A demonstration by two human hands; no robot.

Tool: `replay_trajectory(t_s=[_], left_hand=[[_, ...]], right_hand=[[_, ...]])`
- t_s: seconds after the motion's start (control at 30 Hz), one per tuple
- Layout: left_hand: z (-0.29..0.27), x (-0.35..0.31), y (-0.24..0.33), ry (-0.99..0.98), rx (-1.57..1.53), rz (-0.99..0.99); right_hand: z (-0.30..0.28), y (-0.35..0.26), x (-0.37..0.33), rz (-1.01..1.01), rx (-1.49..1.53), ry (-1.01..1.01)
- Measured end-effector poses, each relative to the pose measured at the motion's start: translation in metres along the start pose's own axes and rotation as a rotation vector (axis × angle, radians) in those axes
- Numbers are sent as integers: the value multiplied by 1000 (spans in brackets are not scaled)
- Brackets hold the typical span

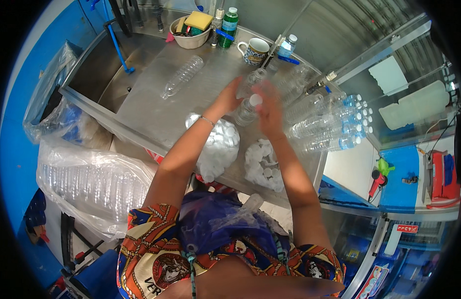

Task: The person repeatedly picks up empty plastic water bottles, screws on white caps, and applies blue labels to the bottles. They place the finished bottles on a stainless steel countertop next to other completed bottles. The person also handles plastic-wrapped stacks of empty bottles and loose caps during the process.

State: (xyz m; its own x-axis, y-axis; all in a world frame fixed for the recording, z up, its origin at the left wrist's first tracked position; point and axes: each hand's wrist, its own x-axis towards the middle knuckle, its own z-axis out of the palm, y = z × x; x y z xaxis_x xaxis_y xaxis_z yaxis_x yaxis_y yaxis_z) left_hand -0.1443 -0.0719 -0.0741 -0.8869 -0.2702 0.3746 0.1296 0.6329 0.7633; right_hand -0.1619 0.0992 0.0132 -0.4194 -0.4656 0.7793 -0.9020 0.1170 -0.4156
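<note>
On the steel counter, my left hand is closed around the side of a clear plastic bottle. My right hand is beside the same bottle, its fingers smeared by motion. Just below, between my wrists, stands another clear bottle topped by a white cap. A bag of white caps lies under my left forearm. A second bag of caps sits by my right forearm, its mouth open.
Several capped bottles stand in rows at right, near uncapped ones. One bottle lies on its side near the sink. At the back are a basin with sponges, a green bottle and a mug. Wrapped bottles sit lower left.
</note>
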Motion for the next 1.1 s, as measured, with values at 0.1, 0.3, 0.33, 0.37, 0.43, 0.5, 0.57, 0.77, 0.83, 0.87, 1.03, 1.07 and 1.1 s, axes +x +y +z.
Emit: replay_trajectory(t_s=[0.1, 0.3, 0.33, 0.37, 0.43, 0.5, 0.57, 0.77, 0.83, 0.87, 1.03, 1.07, 1.1], left_hand=[[-19, -8, 14, -220, 290, -246], [-25, -51, 64, -236, -69, -2], [-25, -54, 66, -193, -51, -61], [-23, -57, 67, -171, -35, -118], [-26, -54, 60, -90, 2, -216], [-39, -46, 45, 20, 46, -293], [-57, -30, 25, 56, -13, -340], [-69, 6, -10, 115, -19, -248], [-66, 6, -14, 138, -10, -224], [-66, 4, -16, 118, 47, -278], [-94, -6, -12, -49, 196, -476], [-104, -7, -8, -82, 182, -489], [-113, -8, -3, -114, 170, -497]], right_hand=[[7, 21, 23, 409, 210, 91], [10, 60, 55, 460, -14, -415], [10, 62, 57, 444, -27, -381], [8, 63, 58, 393, -6, -335], [4, 63, 58, 407, 68, -349], [-1, 63, 58, 440, 118, -370], [-2, 66, 54, 539, 121, -409], [23, 88, 0, 1550, 1454, -335], [26, 95, -18, 1490, 1607, -416], [23, 96, -23, 1507, 1632, -444], [-13, 69, 9, 1415, 1366, -255], [-18, 58, 21, 1320, 1208, -249], [-24, 48, 31, 1249, 830, -310]])
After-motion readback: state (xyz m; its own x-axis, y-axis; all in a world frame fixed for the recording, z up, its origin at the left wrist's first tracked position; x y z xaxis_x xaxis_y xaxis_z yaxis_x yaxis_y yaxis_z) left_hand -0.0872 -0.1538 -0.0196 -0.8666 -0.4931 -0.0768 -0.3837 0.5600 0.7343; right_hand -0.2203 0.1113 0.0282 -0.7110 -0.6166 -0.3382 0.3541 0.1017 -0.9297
